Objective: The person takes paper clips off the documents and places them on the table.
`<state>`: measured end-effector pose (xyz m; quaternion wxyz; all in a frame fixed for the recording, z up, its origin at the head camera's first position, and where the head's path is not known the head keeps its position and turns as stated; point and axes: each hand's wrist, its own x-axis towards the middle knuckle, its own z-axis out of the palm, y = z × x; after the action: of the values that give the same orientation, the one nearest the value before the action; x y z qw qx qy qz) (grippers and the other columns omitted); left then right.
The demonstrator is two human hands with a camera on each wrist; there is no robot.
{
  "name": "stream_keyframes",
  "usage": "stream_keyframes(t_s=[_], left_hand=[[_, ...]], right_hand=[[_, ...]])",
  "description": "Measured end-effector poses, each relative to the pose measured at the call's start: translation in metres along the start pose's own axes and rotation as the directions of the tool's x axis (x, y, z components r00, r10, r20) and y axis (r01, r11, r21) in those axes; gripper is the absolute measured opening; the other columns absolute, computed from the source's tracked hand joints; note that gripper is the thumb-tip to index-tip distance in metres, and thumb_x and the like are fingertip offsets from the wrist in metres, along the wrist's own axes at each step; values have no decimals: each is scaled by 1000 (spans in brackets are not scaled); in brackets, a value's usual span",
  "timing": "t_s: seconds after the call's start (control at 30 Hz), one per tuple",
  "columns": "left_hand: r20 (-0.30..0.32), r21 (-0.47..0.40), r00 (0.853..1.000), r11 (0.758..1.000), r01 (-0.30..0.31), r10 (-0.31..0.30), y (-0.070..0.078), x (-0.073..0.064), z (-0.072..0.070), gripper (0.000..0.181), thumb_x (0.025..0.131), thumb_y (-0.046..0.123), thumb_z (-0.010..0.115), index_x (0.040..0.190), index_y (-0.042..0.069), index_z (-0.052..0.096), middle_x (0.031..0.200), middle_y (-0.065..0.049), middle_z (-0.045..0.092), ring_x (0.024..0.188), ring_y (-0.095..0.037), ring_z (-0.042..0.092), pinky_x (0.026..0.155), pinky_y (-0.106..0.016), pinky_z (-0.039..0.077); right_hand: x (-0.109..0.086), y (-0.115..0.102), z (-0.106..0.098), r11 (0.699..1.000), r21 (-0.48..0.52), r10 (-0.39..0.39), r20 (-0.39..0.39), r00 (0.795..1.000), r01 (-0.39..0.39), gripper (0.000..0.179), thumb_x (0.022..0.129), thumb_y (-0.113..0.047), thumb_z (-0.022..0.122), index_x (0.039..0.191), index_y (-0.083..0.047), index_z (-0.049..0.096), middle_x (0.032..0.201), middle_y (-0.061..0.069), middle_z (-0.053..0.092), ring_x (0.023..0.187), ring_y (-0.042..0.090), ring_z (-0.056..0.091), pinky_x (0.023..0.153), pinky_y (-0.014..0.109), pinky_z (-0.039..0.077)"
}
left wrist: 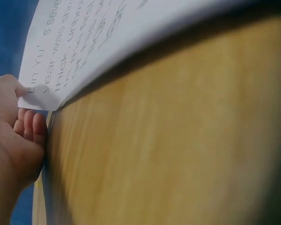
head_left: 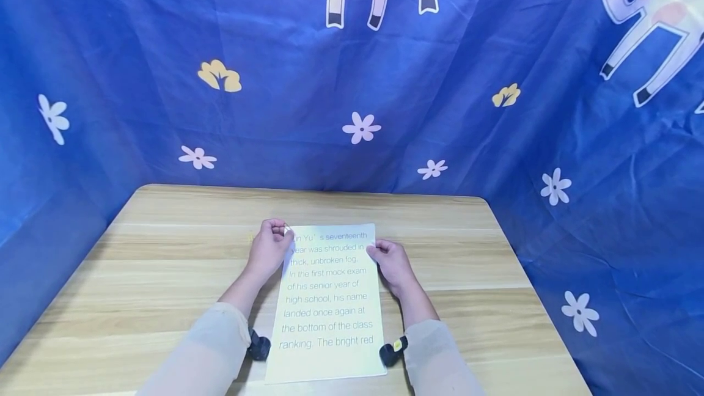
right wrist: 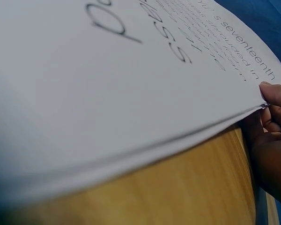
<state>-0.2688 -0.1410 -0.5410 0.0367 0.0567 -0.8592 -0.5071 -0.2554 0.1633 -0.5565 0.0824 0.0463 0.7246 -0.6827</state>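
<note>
Pale sleeves (head_left: pixel 200 344) flank printed paper (head_left: pixel 329 365); left hand (head_left: pixel 268 249) and right hand (head_left: pixel 393 263) pinch its upper sides, fingers (left wrist: pixel 39 126) curled. Steadying seems underway; moving it calls for even grips.

The page (head_left: pixel 330 304) at six o'clock looks like smooth, matt paper; the tabletop (head_left: pixel 484 310) beneath it, wood-grained with a soft sheen; the curtain (head_left: pixel 286 127) at twelve o'clock, creased, faintly glossy cloth.

Paper (head_left: pixel 330 304) blocks the middle; table (head_left: pixel 495 286) sides seem passable.
</note>
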Motion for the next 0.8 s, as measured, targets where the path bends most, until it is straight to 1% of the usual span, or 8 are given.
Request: stream_keyframes(t_s=[0.13,0.23,0.3,0.37,0.43,0.53,0.67,0.8], left_hand=[[-22,9,1000,1000,-22,22,-3,0,-6,41,107,21,60,139,-2,51,125,-14,65,109,-23,62,88,-15,49],[-38,28,997,998,-64,65,-4,0,-10,38,106,18,61,137,-3,52,123,-16,67,108,-24,64,88,-12,51],[-44,61,994,993,-98,100,-3,0,-14,38,105,18,62,135,-4,53,122,-17,68,108,-26,66,91,-17,54],[-42,93,991,988,-122,126,-2,0,-19,38,104,18,62,134,-3,55,121,-18,68,108,-28,67,96,-27,57],[-43,129,988,982,-141,147,-2,-1,-25,38,103,18,64,134,-2,56,122,-18,68,108,-30,68,100,-37,58],[-41,160,985,975,-157,165,-3,0,-37,38,101,17,67,134,-1,59,120,-19,68,108,-33,68,102,-48,58],[-60,195,982,967,-162,177,-6,3,-57,38,100,17,72,132,0,62,119,-20,67,109,-36,68,103,-54,57],[-76,243,978,955,-170,193,-13,6,-76,38,99,19,74,130,1,65,124,-23,65,114,-39,65,105,-58,53]], right_hand=[[1,0,1,1000,4,6,3,1000,-6,35,105,-14,69,134,6,68,119,19,78,94,12,75,87,23,64],[1,0,0,1000,4,6,1,1000,-6,36,105,-15,69,134,7,68,119,19,78,94,12,75,87,23,64],[1,1,0,1000,5,6,-2,1000,-6,37,105,-15,69,134,7,67,118,18,78,94,12,74,86,22,64],[1,1,0,1000,5,7,-5,1000,-7,37,105,-15,69,134,7,67,118,18,78,94,12,74,86,22,64],[1,1,0,1000,6,9,-7,1000,-9,36,105,-15,69,134,7,68,118,17,78,94,11,74,86,22,63],[1,0,1,1000,4,7,-10,1000,-7,36,105,-15,69,133,7,68,117,17,78,93,11,74,86,22,63],[0,-1,1,1000,6,10,-12,1000,-10,35,105,-15,69,133,7,68,116,16,78,93,11,74,86,22,63],[0,-2,1,1000,3,10,-16,1000,-10,35,105,-15,69,133,7,68,116,16,78,94,11,74,86,22,63]])
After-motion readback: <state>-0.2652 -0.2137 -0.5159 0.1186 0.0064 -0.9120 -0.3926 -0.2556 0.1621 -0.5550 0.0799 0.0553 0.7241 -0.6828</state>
